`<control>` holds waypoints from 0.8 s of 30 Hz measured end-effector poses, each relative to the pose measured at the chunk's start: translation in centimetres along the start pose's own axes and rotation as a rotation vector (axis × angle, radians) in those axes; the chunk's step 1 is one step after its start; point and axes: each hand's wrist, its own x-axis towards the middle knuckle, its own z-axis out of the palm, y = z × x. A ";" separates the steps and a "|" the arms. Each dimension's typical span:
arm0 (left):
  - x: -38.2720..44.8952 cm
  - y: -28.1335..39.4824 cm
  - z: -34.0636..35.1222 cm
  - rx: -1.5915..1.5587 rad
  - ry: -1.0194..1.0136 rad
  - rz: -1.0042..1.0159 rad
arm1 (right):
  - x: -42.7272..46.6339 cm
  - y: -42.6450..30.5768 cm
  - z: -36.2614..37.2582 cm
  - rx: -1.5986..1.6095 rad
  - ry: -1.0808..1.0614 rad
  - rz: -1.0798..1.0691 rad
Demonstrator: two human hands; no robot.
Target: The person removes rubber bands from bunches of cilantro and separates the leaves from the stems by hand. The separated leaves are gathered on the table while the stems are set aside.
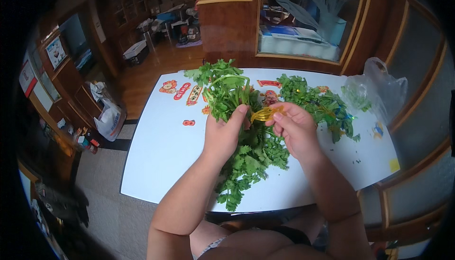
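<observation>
My left hand (pixel 227 130) grips a bunch of leafy green herbs (pixel 224 100), perhaps cilantro or celery, by its stems. Pinched between the thumb and fingers of my right hand (pixel 293 124) is a looped bundle of yellow, translucent ties or bands (pixel 265 113). The loops reach towards the stems; whether they touch them I cannot tell. Under both hands, more leafy greens (pixel 252 156) spread over the white table (pixel 160 153) towards its near edge. Another heap of greens (pixel 302 91) lies beyond my right hand, with bits of shiny tie among its leaves.
A clear plastic bag (pixel 382 85) with some greens stands at the table's right end. Flat red and gold festive stickers (pixel 193 95) dot the far left and middle of the table. A filled white bag (pixel 110 117) stands on the floor at left. Wooden glazed panels (pixel 419 64) border the right.
</observation>
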 end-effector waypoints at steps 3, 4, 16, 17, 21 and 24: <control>-0.2 0.2 0.4 0.033 -0.035 -0.023 | -0.2 0.5 0.4 0.099 -0.027 -0.021; -0.3 0.2 0.5 0.035 -0.040 -0.023 | -0.2 0.8 0.8 0.131 0.003 -0.018; -0.5 -0.7 0.7 0.068 0.000 0.006 | -0.5 1.0 0.8 -0.276 -0.071 -0.027; -0.4 -0.6 0.5 0.091 -0.001 -0.009 | -0.6 0.9 0.4 -0.333 -0.103 -0.020; 0.1 -0.4 0.5 -0.019 0.028 -0.038 | -0.5 0.3 -0.2 -0.269 -0.211 0.017; 0.1 -0.4 0.4 -0.010 0.001 -0.021 | -0.4 0.0 -0.7 -0.322 -0.268 0.025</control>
